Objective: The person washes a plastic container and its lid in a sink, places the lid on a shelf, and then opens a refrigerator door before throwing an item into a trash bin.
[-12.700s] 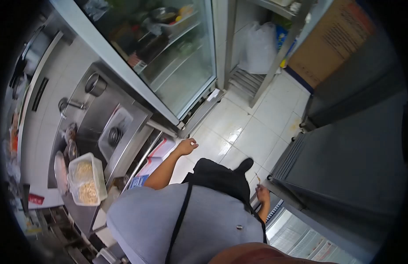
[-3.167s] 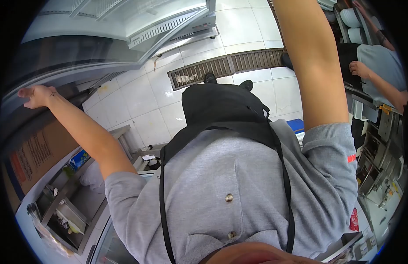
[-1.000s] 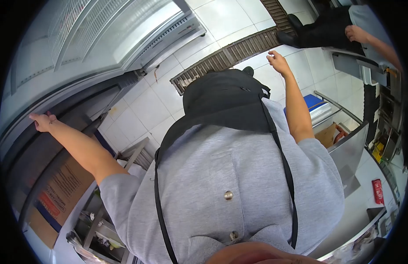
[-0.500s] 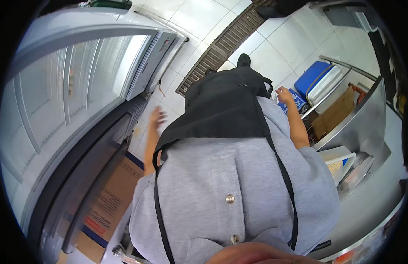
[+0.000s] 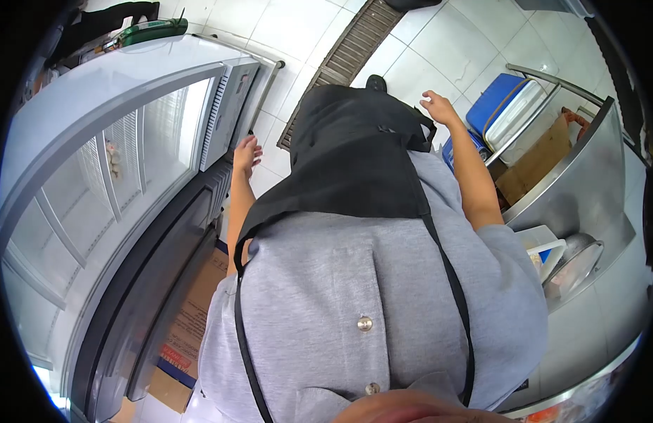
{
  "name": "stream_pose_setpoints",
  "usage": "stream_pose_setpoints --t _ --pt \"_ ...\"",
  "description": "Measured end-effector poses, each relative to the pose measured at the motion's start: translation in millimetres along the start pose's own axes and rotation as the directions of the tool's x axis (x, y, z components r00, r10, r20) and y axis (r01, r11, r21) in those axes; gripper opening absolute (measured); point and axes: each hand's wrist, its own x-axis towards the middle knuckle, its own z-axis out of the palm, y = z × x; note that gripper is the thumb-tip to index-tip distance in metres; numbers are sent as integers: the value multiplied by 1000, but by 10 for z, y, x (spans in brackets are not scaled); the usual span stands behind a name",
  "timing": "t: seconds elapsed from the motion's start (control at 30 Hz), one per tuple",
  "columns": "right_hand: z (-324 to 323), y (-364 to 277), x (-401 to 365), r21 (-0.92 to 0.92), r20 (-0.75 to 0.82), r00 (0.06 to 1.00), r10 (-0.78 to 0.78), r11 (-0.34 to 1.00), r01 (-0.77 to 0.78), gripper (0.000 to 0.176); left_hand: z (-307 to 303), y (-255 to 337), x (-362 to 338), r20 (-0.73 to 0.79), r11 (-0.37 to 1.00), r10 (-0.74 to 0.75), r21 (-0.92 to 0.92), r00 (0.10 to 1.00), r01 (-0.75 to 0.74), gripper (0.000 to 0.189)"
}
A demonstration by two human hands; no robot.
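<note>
My left hand (image 5: 247, 155) hangs beside the black apron (image 5: 354, 155), its fingers loosely bent and apart, holding nothing. Closest to it is the upright glass-door fridge (image 5: 224, 116), whose lit shelves show through the glass. On the other side, my right hand (image 5: 439, 108) is raised a little away from my body with fingers spread and nothing in them. A blue and white cooler box (image 5: 497, 106) lies near that hand, under the rail of a metal stand. Neither hand touches these things.
A slatted floor drain (image 5: 351, 46) crosses the white tiles ahead of my feet. Along the right runs a steel counter (image 5: 569, 176) with a white container (image 5: 541, 240) and a clear lidded bowl (image 5: 576, 264). A printed cardboard box (image 5: 192, 317) stands low on the left.
My body has moved forward along the fridge. My left hand, blurred before, has swung forward, and my right hand has moved forward with its fingers more spread.
</note>
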Motion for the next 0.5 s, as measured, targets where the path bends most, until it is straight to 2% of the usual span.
stream_pose_setpoints --t 0.03,0.13,0.2,0.27,0.33,0.4,0.43,0.47,0.5 --pt "-62 -11 -49 40 -5 999 33 999 -33 40 111 149 -16 1 1000 2 4 1000 -2 35" --pt "34 239 -97 146 -30 995 97 985 -92 41 618 522 -40 231 970 128 174 965 -170 36" --pt "162 428 -220 141 5 990 142 980 -142 39 972 685 12 376 948 95 250 922 -200 35" --pt "340 623 -417 26 -24 998 51 998 -51 34 1265 734 72 537 937 283 21 794 -348 33" --pt "603 1032 -531 251 -46 982 -184 949 189 37 1397 848 267 561 921 294 50 774 -386 34" --pt "470 668 -871 498 -154 988 -11 863 88 42 1484 816 594 606 896 304 80 735 -437 36" --pt "645 813 -830 656 -48 983 178 748 -104 43 1452 767 920 580 836 246 278 777 -473 39" --pt "792 1013 -749 782 67 938 340 566 -261 43 1499 880 1265 550 726 219 460 806 -511 41" --pt "670 1011 -733 588 -52 975 215 796 -144 43 1485 982 1475 621 763 253 344 742 -548 44"
